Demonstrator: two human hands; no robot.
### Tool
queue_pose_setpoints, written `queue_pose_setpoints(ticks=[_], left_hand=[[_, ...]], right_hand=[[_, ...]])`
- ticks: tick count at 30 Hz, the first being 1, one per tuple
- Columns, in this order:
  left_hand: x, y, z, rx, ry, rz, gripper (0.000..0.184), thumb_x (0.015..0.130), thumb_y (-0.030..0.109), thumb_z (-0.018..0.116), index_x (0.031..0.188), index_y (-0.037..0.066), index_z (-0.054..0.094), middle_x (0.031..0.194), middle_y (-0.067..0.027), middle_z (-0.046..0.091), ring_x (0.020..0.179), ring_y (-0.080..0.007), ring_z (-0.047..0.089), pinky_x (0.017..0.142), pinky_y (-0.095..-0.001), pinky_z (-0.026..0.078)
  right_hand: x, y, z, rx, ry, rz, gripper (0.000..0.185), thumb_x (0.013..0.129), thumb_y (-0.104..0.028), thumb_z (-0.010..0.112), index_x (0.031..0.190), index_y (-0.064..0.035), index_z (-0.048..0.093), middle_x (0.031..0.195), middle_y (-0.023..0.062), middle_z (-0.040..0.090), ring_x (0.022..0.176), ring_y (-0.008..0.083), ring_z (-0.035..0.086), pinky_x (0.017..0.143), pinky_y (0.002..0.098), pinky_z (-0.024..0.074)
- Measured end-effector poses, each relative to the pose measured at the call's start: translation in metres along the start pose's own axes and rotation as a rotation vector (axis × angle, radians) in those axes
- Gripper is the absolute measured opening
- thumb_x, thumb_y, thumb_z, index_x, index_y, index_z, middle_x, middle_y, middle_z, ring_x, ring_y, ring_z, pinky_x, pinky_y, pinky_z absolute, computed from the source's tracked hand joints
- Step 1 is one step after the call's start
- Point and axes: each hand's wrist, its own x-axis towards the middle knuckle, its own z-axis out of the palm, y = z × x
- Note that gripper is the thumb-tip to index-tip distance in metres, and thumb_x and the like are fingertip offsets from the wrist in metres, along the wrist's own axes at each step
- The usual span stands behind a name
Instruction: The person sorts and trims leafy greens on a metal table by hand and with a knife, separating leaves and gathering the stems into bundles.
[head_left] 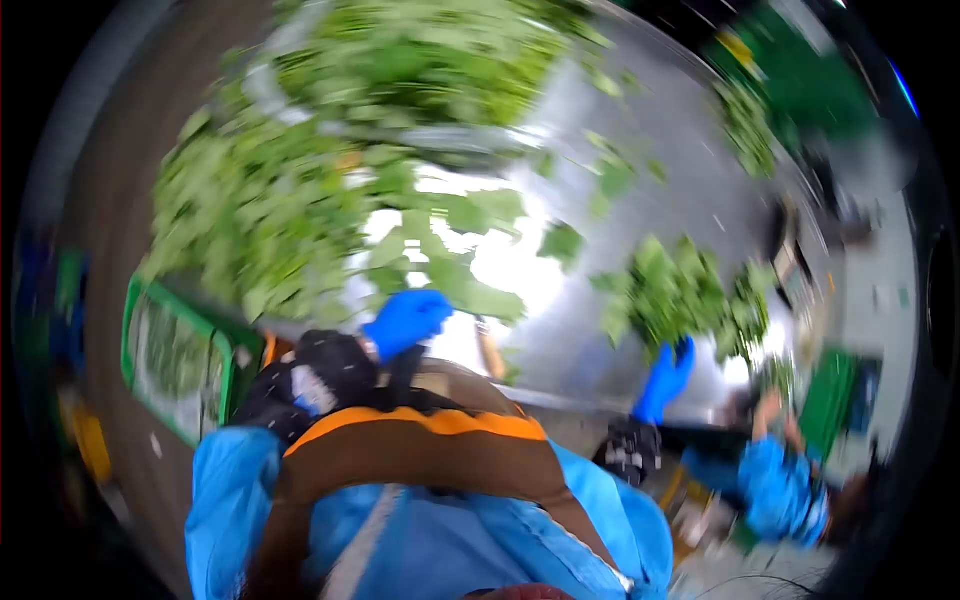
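My left hand (408,322), in a blue glove, is closed in front of my body at the near table edge. Whatever it may hold is hidden. Loose green leaves (450,275) lie just beyond it, and a knife-like tool with a wooden handle (490,350) is to its right. My right hand (668,380), also blue-gloved, reaches out to the right, its fingers closed at the near end of a bunch of leafy greens (665,290). A second leafy bunch (745,315) lies beside that one. Motion blurs much of the view.
A large heap of leaves (260,210) covers the table's left side. Behind stands a clear tub (265,90) full of greens. A green-framed container (215,350) is at the near left. Another person in blue (780,490) works at the right, near a green crate (830,400).
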Motion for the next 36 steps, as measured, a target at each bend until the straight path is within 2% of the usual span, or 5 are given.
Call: queue_pose_setpoints(ticks=[4,11,20,22,36], left_hand=[[-0.011,-0.002,-0.038,0.663,0.488,0.456,0.022,0.075,0.019,0.062,0.093,0.008,0.063,0.076,-0.0105,0.061,0.068,-0.0266,0.059,0.064,-0.0322,0.047],[-0.037,-0.024,-0.129,1.312,0.683,0.246,0.056,0.073,0.037,0.059,0.126,0.029,0.043,0.138,-0.0105,0.026,0.128,-0.0325,0.020,0.104,-0.0512,0.010],[-0.070,-0.082,-0.229,1.182,0.560,0.239,0.059,0.071,0.034,0.060,0.126,0.030,0.040,0.132,-0.0090,0.035,0.127,-0.0297,0.024,0.103,-0.0539,0.010],[-0.071,-0.082,-0.247,1.180,0.519,0.238,0.057,0.070,0.034,0.061,0.124,0.030,0.043,0.132,-0.0085,0.034,0.128,-0.0289,0.023,0.103,-0.0543,0.009],[-0.062,-0.087,-0.556,1.181,0.891,0.160,0.054,0.074,0.037,0.056,0.126,0.032,0.040,0.121,-0.0094,0.042,0.115,-0.0312,0.034,0.096,-0.0583,0.018]], right_hand=[[-0.014,-0.066,0.054,0.342,-0.273,0.047,0.025,0.087,-0.004,0.048,0.109,0.0040,0.054,0.104,0.0110,0.058,0.093,0.0177,0.055,0.083,0.0290,0.0436],[-0.080,-0.205,0.157,0.383,-0.771,-0.231,0.020,0.085,-0.004,0.050,0.102,0.0021,0.058,0.094,0.0079,0.061,0.085,0.0145,0.057,0.078,0.0268,0.0437],[-0.203,-0.382,0.293,0.464,-1.221,-0.375,0.024,0.082,-0.006,0.056,0.105,0.0002,0.057,0.103,0.0095,0.060,0.096,0.0166,0.055,0.086,0.0279,0.0406],[-0.221,-0.420,0.330,0.363,-1.165,-0.736,0.033,0.081,-0.009,0.058,0.113,-0.0024,0.052,0.111,0.0110,0.056,0.105,0.0208,0.051,0.090,0.0303,0.0379],[-0.288,-0.382,0.340,-0.159,-1.118,-0.288,0.031,0.078,-0.015,0.062,0.106,-0.0033,0.057,0.103,0.0121,0.059,0.098,0.0232,0.056,0.084,0.0308,0.0418]])
